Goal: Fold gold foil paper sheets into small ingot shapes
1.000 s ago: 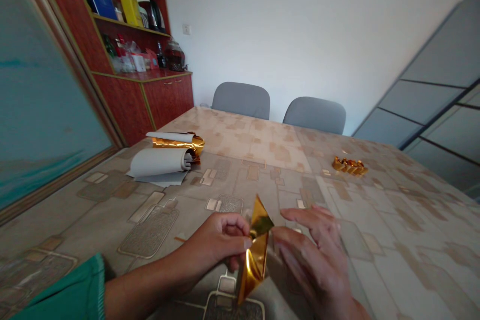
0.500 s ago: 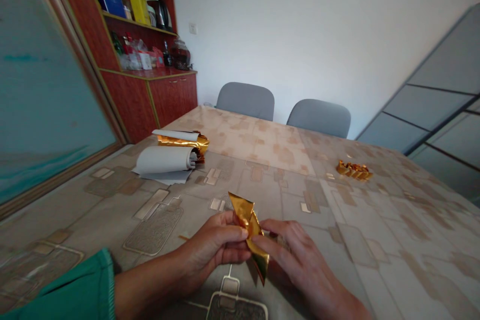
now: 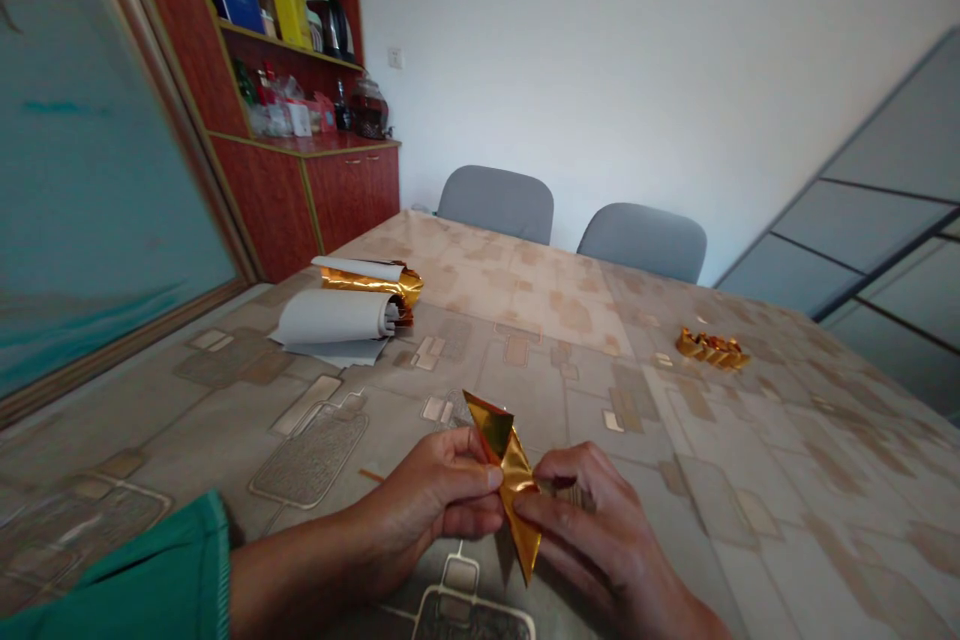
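Gold foil strip [image 3: 508, 480]; paper roll [image 3: 328, 316] beyond

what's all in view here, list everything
folded foil strip: 1, gold, pinched between both hands
foil pieces: one small heap, gold, right of the table
paper roll: 1, pale grey, on a loose sheet, left of the table
foil-lined roll: 1, gold and grey, just behind the paper roll
patterned table cover: 1, beige and grey, across the table
chairs: 2, grey, far side of the table
cabinet: 1, red wood, far left, with bottles and a kettle
wall socket: 1, white, on the wall beside the cabinet
glass panel: 1, teal, far left
left hand: 1, holds the foil's left side
right hand: 1, holds the foil's right side
sleeve: 1, green, on the left arm
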The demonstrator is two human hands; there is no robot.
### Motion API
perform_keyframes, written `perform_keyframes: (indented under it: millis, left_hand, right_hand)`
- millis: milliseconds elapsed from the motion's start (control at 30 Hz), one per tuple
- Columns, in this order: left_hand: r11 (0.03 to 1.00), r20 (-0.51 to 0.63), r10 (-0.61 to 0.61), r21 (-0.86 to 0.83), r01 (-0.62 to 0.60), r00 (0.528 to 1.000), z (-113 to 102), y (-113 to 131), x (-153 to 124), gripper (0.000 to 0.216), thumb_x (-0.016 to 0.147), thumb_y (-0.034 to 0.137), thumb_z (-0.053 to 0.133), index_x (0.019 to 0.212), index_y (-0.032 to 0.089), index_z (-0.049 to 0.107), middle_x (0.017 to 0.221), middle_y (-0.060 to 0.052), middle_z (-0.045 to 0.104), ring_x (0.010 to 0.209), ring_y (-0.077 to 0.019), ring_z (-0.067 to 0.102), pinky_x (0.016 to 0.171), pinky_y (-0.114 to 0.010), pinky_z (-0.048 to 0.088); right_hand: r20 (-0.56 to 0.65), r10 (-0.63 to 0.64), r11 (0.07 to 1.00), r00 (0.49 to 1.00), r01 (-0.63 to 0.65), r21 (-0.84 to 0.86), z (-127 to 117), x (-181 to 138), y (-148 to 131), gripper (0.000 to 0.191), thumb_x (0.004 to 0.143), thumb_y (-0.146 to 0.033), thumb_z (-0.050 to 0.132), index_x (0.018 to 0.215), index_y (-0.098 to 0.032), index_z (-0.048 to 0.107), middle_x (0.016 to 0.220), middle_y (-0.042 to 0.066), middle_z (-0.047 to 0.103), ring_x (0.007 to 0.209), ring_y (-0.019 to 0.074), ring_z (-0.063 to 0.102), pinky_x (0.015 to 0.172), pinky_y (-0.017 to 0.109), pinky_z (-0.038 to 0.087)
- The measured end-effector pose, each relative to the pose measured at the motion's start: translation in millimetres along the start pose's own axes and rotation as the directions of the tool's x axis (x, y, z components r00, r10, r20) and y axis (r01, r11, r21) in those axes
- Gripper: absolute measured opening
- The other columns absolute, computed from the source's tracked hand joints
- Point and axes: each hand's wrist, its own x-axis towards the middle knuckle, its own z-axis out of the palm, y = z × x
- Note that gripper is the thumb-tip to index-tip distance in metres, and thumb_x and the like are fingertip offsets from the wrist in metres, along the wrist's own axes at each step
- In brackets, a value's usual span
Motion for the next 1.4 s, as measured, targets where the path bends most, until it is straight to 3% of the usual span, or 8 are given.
perform_keyframes:
  millis: [133,333,433,567,800,967,1133,1400]
  left_hand:
    - [0.999,-0.022,0.019,0.043,-0.018,1.0,3,-2,-2,0.049,0.062,0.038,0.091,0.095,0.014,0.064,0.08,-0.004,0.073,0.063,-0.0101,0.067,0.062,-0.02,0.052]
    - [0.995,-0.072,0.039,0.09,-0.033,0.997,7,-8,-3,0.054,0.06,0.039,0.091,0.098,0.014,0.063,0.087,-0.009,0.076,0.076,-0.0198,0.075,0.061,-0.022,0.053]
    - [0.998,-0.086,0.025,0.054,-0.021,0.996,8,-8,-4,0.05,0.06,0.035,0.091,0.097,0.015,0.063,0.079,-0.003,0.074,0.07,-0.0152,0.072,0.061,-0.021,0.053]
    - [1.0,-0.021,0.009,0.013,-0.009,1.0,7,-3,-6,0.044,0.064,0.032,0.088,0.097,0.016,0.065,0.086,-0.004,0.075,0.07,-0.0124,0.07,0.065,-0.022,0.054]
    - [0.99,0.071,0.005,0.14,-0.015,0.997,2,3,-4,0.04,0.065,0.039,0.088,0.093,0.014,0.074,0.088,-0.007,0.077,0.07,-0.0125,0.069,0.064,-0.02,0.053]
    - [0.981,0.069,-0.02,0.192,0.006,0.997,6,-1,-2,0.039,0.059,0.04,0.091,0.084,0.014,0.076,0.075,-0.004,0.075,0.063,-0.0117,0.067,0.06,-0.02,0.051]
    - [0.975,0.08,-0.005,0.221,-0.013,0.997,5,-7,-1,0.046,0.057,0.048,0.091,0.084,0.015,0.076,0.078,-0.005,0.076,0.071,-0.0157,0.07,0.06,-0.021,0.051]
    - [0.978,0.107,0.056,0.192,-0.076,0.993,0,-22,0,0.048,0.068,0.047,0.087,0.102,0.015,0.076,0.095,-0.008,0.08,0.081,-0.0182,0.075,0.064,-0.021,0.054]
  right_hand:
    - [-0.033,0.04,0.993,0.999,-0.036,0.111,2,1,0,0.014,0.098,-0.026,0.066,0.109,-0.028,0.074,0.091,0.004,0.066,0.082,0.0186,0.061,0.067,0.03,0.051]
    - [0.031,0.385,0.815,0.922,-0.356,0.458,14,0,0,0.023,0.099,-0.037,0.061,0.083,-0.024,0.072,0.086,0.003,0.063,0.078,0.018,0.063,0.067,0.029,0.052]
    - [0.051,0.317,0.833,0.947,-0.304,0.462,18,-3,2,0.007,0.093,-0.032,0.071,0.098,-0.027,0.073,0.098,0.004,0.065,0.089,0.0198,0.065,0.073,0.031,0.053]
    - [0.05,0.135,0.94,0.99,-0.144,0.309,14,-5,4,0.038,0.093,-0.016,0.068,0.126,-0.035,0.067,0.108,0.004,0.066,0.097,0.0198,0.064,0.078,0.031,0.054]
    - [0.146,0.112,0.932,0.983,-0.154,0.328,4,-7,5,0.038,0.097,-0.022,0.068,0.13,-0.039,0.063,0.107,0.002,0.067,0.096,0.0188,0.064,0.08,0.03,0.054]
    - [0.146,0.155,0.901,0.977,-0.2,0.385,5,-4,3,0.011,0.1,-0.036,0.064,0.104,-0.031,0.073,0.092,0.001,0.068,0.087,0.0178,0.063,0.074,0.029,0.049]
    - [0.105,0.377,0.799,0.92,-0.381,0.465,16,-2,-1,0.034,0.099,-0.046,0.059,0.076,-0.021,0.064,0.074,0.0,0.06,0.07,0.0161,0.057,0.063,0.027,0.041]
    - [0.121,0.619,0.609,0.776,-0.572,0.55,33,-6,2,0.041,0.09,-0.052,0.064,0.066,-0.02,0.057,0.065,0.0,0.056,0.06,0.015,0.047,0.056,0.026,0.037]
